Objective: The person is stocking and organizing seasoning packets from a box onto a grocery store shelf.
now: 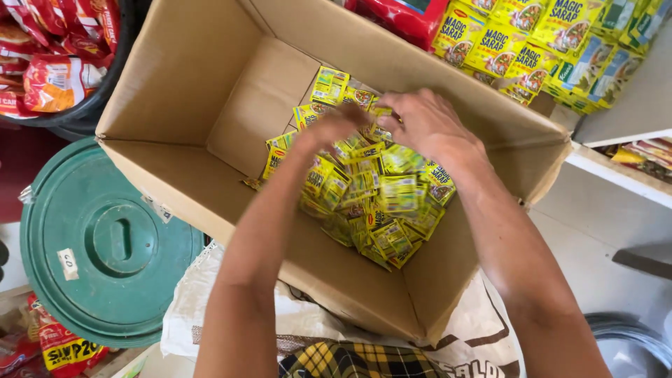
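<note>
Both hands were down inside the box [210, 77], an open carton with its walls standing high all round and bare cardboard floor at the far-left corner. The left hand [336, 126] and right hand [423, 126] met over the sachets [378, 196], a yellow-green heap piled against the right wall. Fingers curled onto the top packets; blurred, so whether they pinched any I couldn't tell. A green lid [105, 245] lay just left of the box.
</note>
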